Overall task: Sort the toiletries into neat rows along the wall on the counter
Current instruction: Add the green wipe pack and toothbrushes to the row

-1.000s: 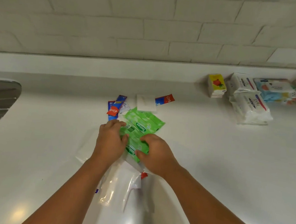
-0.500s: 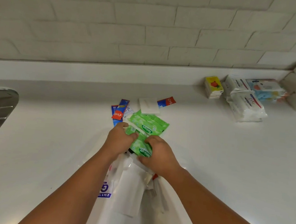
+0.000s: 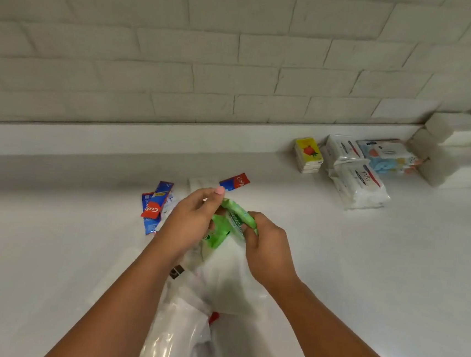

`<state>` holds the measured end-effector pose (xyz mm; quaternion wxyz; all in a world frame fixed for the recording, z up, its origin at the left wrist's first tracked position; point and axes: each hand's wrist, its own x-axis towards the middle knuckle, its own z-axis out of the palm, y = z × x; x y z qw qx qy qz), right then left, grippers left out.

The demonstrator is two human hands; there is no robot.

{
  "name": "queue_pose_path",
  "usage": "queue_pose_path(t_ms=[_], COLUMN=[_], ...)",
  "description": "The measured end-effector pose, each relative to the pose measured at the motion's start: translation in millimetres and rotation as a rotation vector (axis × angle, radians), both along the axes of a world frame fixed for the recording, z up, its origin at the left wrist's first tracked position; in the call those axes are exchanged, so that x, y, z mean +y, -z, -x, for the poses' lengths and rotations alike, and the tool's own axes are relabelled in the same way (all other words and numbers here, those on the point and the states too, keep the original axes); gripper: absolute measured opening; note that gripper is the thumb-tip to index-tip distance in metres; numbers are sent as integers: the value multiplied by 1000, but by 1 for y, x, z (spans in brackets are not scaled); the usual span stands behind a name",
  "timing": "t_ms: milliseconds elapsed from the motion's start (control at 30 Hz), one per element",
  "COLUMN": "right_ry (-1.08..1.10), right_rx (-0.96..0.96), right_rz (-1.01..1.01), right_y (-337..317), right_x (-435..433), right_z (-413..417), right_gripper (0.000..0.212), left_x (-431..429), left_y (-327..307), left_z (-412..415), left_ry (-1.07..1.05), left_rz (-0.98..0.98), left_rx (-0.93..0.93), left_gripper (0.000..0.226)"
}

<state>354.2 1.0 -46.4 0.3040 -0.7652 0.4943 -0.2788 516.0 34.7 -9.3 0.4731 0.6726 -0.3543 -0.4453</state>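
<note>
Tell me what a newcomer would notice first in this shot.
The bright green packets at the centre stand out first, gripped between the left hand and the right hand over a clear plastic bag. Next come the red and blue toothpaste sachets, loose just left of the hands, and the wipes packs stacked by the wall at far right.

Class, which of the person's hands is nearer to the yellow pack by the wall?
Right. The right hand, gripping green packets, is in front of the yellow pack and slightly to its left; the left hand is further to the left.
</note>
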Motion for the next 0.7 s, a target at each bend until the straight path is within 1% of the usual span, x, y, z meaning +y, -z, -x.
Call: queue_pose_path(t_ms=[33, 100, 167, 200, 233, 300, 367, 433, 467, 533, 567, 633, 700], right_ry=[17, 50, 89, 112, 132, 156, 161, 172, 190, 209, 200, 156, 65], right_rx=[-45, -133, -227, -286, -352, -487, -562, -539, -498, -358, -268, -96, 16], right_rz=[-45, -136, -232, -286, -347, -472, -558, -575, -554, -452, -389, -271, -155], right_y=[0, 4, 13, 16, 20, 25, 31, 35, 38, 46, 49, 50, 52], right_x=[-9, -27, -46, -56, -67, -89, -112, -133, -144, -169, -179, -193, -203], right_z=[7, 21, 31, 35, 40, 48, 56, 60, 61, 65, 66, 67, 69], right_gripper=[16, 18, 20, 21, 23, 29, 29, 27, 25, 19, 23, 36, 38], left_x=[-6, -21, -34, -40, -46, -59, -75, -91, -100, -124, -136, -162, -188], left_y=[2, 16, 32, 40, 45, 55, 60, 65, 66, 73, 75, 84, 94], left_z=[6, 17, 27, 31, 39, 56, 71, 80, 83, 87, 87, 84, 79], left_ry=[-26, -74, -84, -55, -15, 73, 72, 12, -12, -63, -86, -119, -114], left_rz=[26, 59, 14, -28, -63, -91, -88, -91, -95, -112, -121, -140, -144], left_rx=[-10, -57, -108, -108, -74, 24, 59, 92, 103, 111, 105, 53, -76], left_gripper=[30, 32, 40, 43, 41, 24, 11, 8, 7, 5, 4, 5, 12])
